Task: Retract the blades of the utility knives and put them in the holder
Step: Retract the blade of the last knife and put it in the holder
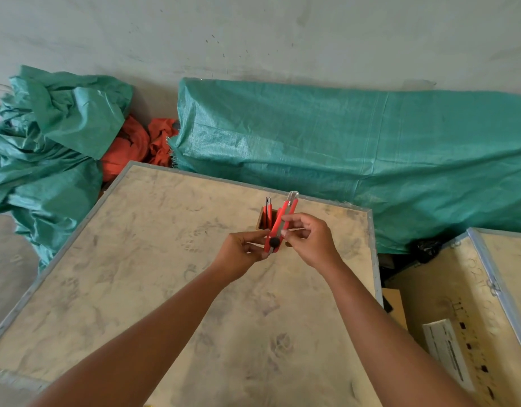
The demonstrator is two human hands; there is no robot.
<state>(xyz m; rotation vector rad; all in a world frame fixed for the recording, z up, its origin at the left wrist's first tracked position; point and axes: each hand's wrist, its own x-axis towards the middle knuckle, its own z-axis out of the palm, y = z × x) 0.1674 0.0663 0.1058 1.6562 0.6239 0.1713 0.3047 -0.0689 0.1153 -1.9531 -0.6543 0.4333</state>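
I hold a red utility knife (283, 221) in both hands over the wooden crate top (153, 277). Its silver blade sticks out at the far end, pointing away and up. My left hand (244, 251) pinches the near end, by the black wheel. My right hand (311, 239) grips the body from the right, fingers on the slider area. Just behind the knife stands a small brown holder (259, 221) with other red knives (269, 214) standing in it; the held knife and my hands hide part of it.
Green tarpaulin bundles (341, 148) and orange cloth (130, 145) lie beyond the crate against the grey wall. A second wooden crate (470, 304) with a white label stands at the right, across a narrow gap.
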